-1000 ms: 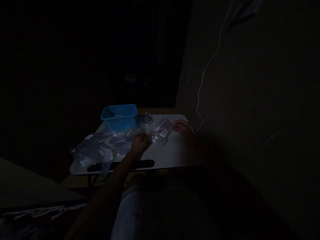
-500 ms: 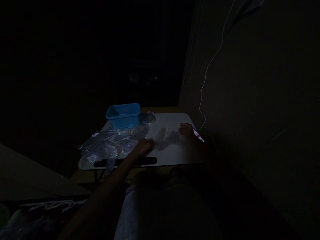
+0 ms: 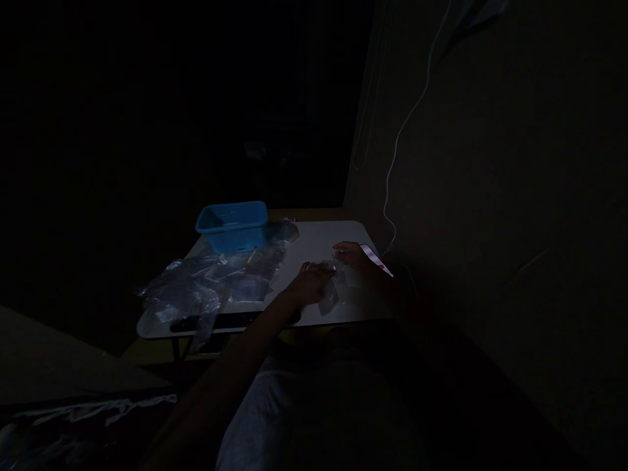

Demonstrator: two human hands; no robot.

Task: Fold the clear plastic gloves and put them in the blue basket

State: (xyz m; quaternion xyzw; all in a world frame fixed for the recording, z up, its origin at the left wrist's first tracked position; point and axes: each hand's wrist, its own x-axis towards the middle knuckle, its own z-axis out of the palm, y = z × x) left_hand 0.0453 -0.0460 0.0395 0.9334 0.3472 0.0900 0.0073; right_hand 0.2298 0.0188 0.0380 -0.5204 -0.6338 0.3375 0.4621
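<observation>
My left hand [image 3: 311,285] is over the middle of the white table [image 3: 328,230], its fingers closed on a clear plastic bag [image 3: 328,299]. Close to it on the right is my right hand [image 3: 349,254], thumb and fingers pinched at the upper end of the same bag. The bag hangs crumpled between and below the hands; dim light and blur hide its edges. A heap of clear plastic bags [image 3: 196,288] covers the table's left side, some drooping over the front edge. Behind the heap is a blue plastic basket [image 3: 235,237].
A lit screen [image 3: 377,260] with a red spot lies beside my right wrist at the table's right edge. A white cable [image 3: 396,144] hangs along the right wall. A dark slot [image 3: 235,320] runs along the table's front edge. The surroundings are very dark.
My left hand has moved right, towards my right hand, and the two are now close together. The plastic bag between them has bunched up. The view has shifted slightly.
</observation>
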